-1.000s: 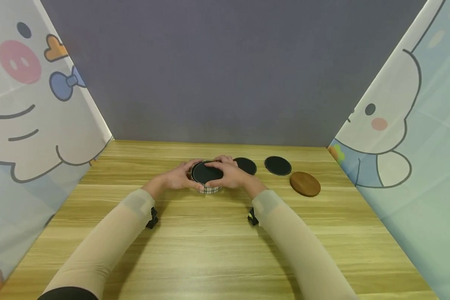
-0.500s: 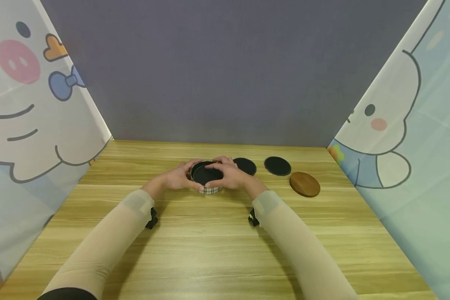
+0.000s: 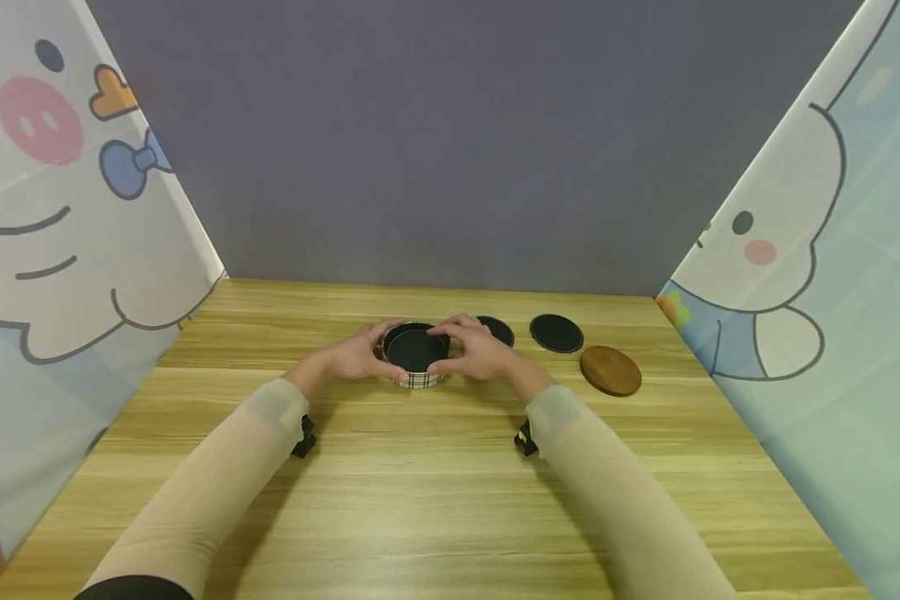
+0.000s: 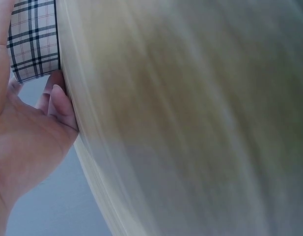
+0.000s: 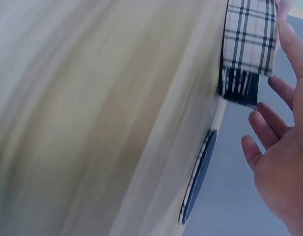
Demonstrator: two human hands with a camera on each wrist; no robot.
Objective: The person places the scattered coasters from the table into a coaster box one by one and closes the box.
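A low round coaster holder (image 3: 420, 381) with a plaid outer wall stands on the table, open side up, at the middle back. A black round coaster (image 3: 417, 346) lies inside it, below the rim. My left hand (image 3: 354, 355) holds the holder from the left, thumb at the near side and fingers at the far side. My right hand (image 3: 474, 350) hovers at the right side with fingers loosely bent and spread. In the right wrist view, its lower fingers stand off the plaid wall (image 5: 249, 37), where a dark striped gap shows.
To the right, a black coaster (image 3: 499, 330) lies partly behind my right hand. Farther right are another black coaster (image 3: 557, 333) and a brown wooden disc (image 3: 611, 371). A grey panel (image 3: 435, 150) closes the table's back, with cartoon-print cloths (image 3: 765, 200) at the sides.
The black coaster has sunk from the holder's rim down inside it. My right hand has loosened and shifted right; my left hand has stayed in place.
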